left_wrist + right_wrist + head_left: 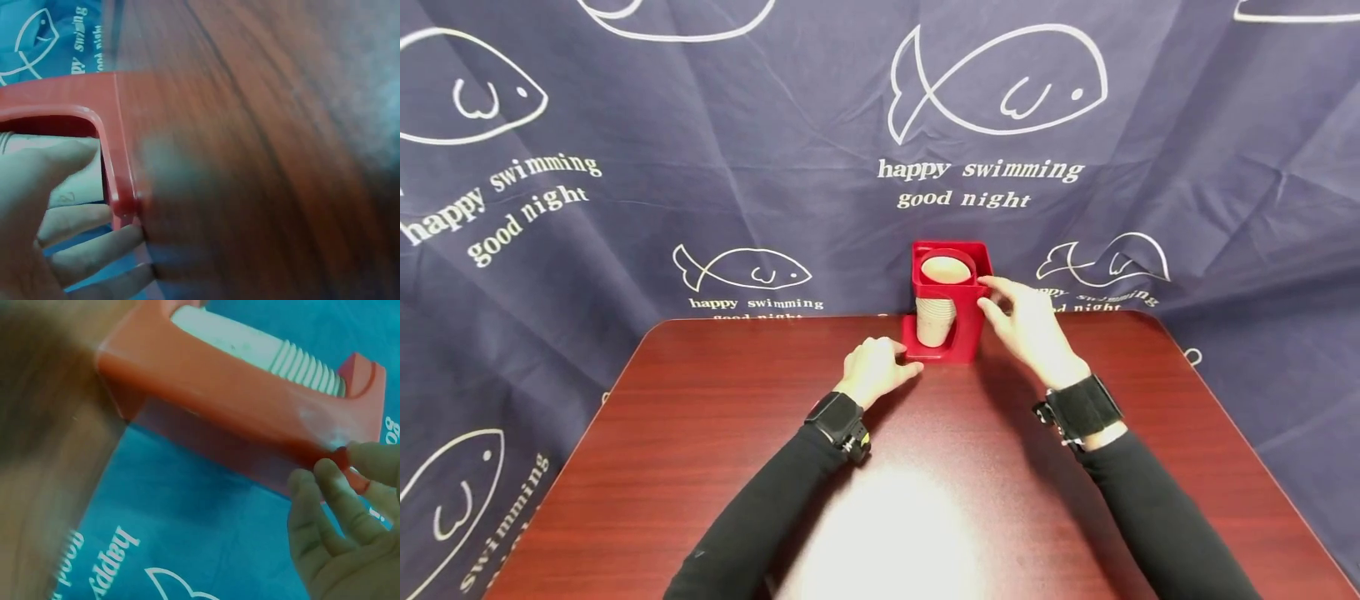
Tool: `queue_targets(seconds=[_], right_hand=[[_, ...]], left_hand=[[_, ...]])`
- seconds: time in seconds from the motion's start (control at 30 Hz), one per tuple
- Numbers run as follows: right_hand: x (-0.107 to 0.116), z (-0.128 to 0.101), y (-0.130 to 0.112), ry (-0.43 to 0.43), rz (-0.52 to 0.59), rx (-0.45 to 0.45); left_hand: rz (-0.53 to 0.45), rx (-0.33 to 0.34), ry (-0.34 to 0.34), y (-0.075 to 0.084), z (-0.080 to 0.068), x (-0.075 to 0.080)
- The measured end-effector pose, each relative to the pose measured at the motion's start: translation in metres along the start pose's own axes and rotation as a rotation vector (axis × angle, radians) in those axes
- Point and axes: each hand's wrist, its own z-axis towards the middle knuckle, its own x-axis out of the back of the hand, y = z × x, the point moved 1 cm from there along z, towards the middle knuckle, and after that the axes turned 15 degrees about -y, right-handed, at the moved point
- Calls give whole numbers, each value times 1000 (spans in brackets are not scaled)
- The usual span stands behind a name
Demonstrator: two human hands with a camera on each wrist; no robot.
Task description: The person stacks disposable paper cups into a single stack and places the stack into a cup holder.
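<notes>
Near the back edge of the table stands a red cup holder (967, 333), upright, with a stack of pale paper cups (934, 323) nested inside it. My left hand (872, 371) is low at its left front, fingertips on the edge of the base and thumb in front of it. In the left wrist view the thumb overlaps the cups (78, 194). My right hand (1032, 327) is at the upper right, its fingertips holding the holder's top corner and side wall. Ridged cup rims (306, 369) show through the opening in the right wrist view.
The brown wooden table (722, 417) spreads in front of the holder, with a bright glare near its front. Close behind hangs a blue curtain (820, 167) with white fish drawings. A black band (1084, 410) circles each wrist.
</notes>
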Motion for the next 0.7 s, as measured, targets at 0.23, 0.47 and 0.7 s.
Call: queue_targets(seconds=[0.23,0.47,0.7], right_hand=[[-15,-28,0,-41,57,54],[-25,-56,-2,-142,58,25],[-40,-77,-11,-195,39,-19]], left_hand=[[-29,-26,12,-8,-15,-3],[29,-36,48,-3,-40,1],[48,-48,137,-7,-65,5]])
